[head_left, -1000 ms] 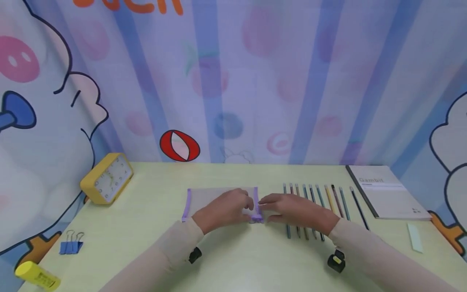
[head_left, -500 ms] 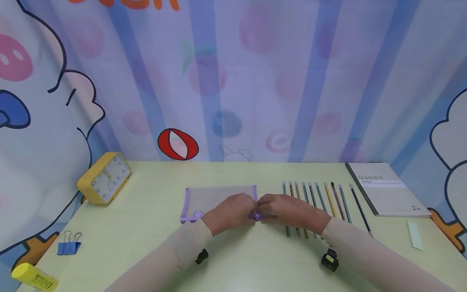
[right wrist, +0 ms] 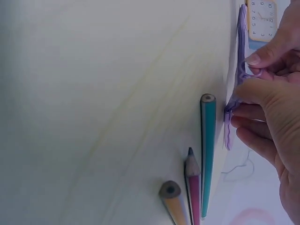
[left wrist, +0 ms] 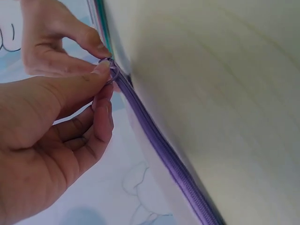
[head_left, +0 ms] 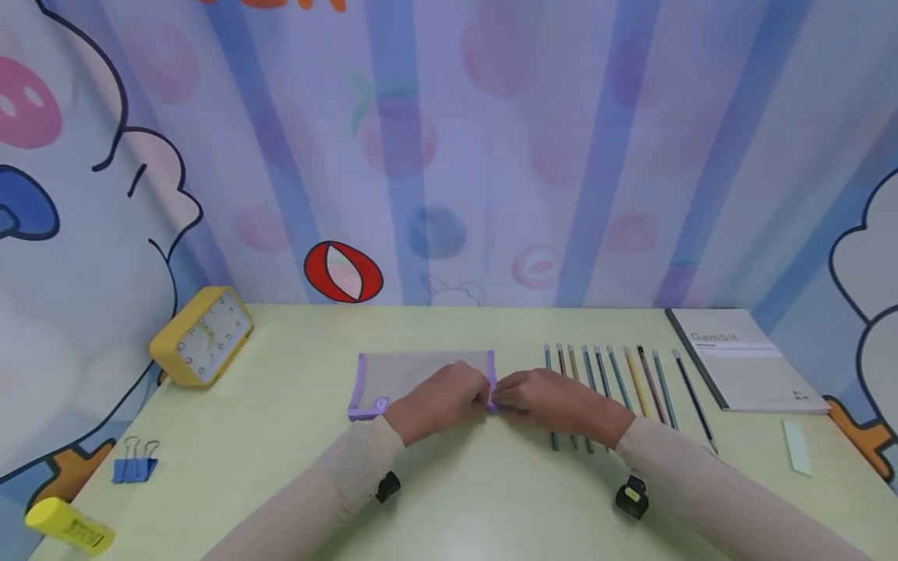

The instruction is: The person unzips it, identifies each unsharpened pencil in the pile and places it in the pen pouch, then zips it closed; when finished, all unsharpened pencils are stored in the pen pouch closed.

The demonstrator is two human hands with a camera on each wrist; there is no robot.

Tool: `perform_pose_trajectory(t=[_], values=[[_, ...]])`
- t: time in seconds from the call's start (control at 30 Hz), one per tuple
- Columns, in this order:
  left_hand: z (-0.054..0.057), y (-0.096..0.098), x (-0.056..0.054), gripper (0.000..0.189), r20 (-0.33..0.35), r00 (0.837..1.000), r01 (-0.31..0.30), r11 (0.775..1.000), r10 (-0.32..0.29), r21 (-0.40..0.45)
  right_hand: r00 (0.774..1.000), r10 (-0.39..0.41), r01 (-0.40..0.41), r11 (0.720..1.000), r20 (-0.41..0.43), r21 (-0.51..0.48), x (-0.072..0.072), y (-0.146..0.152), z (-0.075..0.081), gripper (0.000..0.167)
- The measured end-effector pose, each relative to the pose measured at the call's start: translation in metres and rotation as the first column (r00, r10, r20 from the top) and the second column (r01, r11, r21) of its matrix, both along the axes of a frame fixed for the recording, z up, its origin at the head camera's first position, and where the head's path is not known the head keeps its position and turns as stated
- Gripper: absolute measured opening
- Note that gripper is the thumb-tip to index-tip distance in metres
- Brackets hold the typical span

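Observation:
A translucent zip pouch [head_left: 396, 375] with purple edging lies flat at the middle of the table. At its near right corner my left hand [head_left: 443, 401] pinches the purple pull ring [left wrist: 114, 74] of the zipper [left wrist: 154, 140] between thumb and index finger. Right beside it, my right hand [head_left: 554, 401] pinches the end of the zipper, as the right wrist view shows. The slider itself is mostly covered by fingertips. Several pencils [head_left: 637, 382] lie in a row just right of the pouch, some partly under my right hand and forearm.
A notebook [head_left: 751, 362] lies at the right, with a pale green strip [head_left: 796, 448] in front of it. On the left are a yellow clock [head_left: 202, 336], blue binder clips [head_left: 136, 469] and a yellow glue stick [head_left: 70, 526]. A printed curtain [head_left: 491, 156] hangs behind the table.
My hands have come together at the pouch's right corner. The right hand's fingers, loose and beside the pouch at first, now pinch its zipper end. The left fingers have closed on the pull ring.

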State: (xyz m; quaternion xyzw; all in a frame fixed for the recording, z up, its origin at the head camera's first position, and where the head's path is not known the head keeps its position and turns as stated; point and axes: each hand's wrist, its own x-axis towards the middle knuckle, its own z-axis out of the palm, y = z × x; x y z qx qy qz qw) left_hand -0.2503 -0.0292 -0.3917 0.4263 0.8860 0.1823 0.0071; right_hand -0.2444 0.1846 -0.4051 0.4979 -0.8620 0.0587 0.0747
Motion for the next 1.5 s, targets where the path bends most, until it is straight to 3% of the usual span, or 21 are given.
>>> perform_pose_trajectory(t=[0.1,0.23,0.3,0.43,0.53,0.63,0.87,1.33,1.5], values=[[0.005,-0.002,0.0,0.008,0.004,0.999,-0.032,0.999,0.032,0.032,0.999,-0.04,0.041,0.998,0.024,-0.045,0.001,0.001,0.0,0.021],[0.015,-0.004,0.001,0.009,0.027,0.993,-0.116,0.988,0.114,0.097,0.996,-0.086,0.078,0.983,-0.038,-0.163,0.004,0.003,-0.002,0.021],[0.022,-0.004,0.002,0.007,0.048,0.983,-0.183,0.972,0.177,0.146,0.99,-0.124,0.101,0.962,-0.073,-0.254,0.005,0.004,-0.003,0.022],[0.036,-0.003,0.005,0.007,0.077,0.956,-0.293,0.918,0.283,0.268,0.979,-0.198,0.151,0.865,-0.048,-0.478,0.007,0.003,-0.001,0.024],[0.045,-0.003,0.006,0.007,0.061,0.948,-0.314,0.885,0.312,0.343,0.974,-0.228,0.178,0.776,-0.006,-0.605,0.006,-0.001,0.002,0.024],[0.05,-0.003,0.006,0.007,0.048,0.943,-0.322,0.87,0.329,0.374,0.968,-0.251,0.195,0.727,0.01,-0.658,0.005,-0.004,0.003,0.023],[0.049,-0.003,0.008,0.007,0.094,0.932,-0.36,0.857,0.351,0.368,0.971,-0.238,0.197,0.701,0.035,-0.685,0.007,-0.008,-0.001,0.019],[0.038,-0.011,0.006,0.007,0.065,0.938,-0.343,0.877,0.341,0.336,0.98,-0.177,0.191,0.692,0.093,-0.696,0.011,0.001,-0.003,0.016],[0.036,-0.032,0.002,0.005,0.061,0.913,-0.401,0.857,0.404,0.323,0.98,-0.131,0.197,0.684,0.148,-0.703,0.014,0.011,-0.003,0.018]])
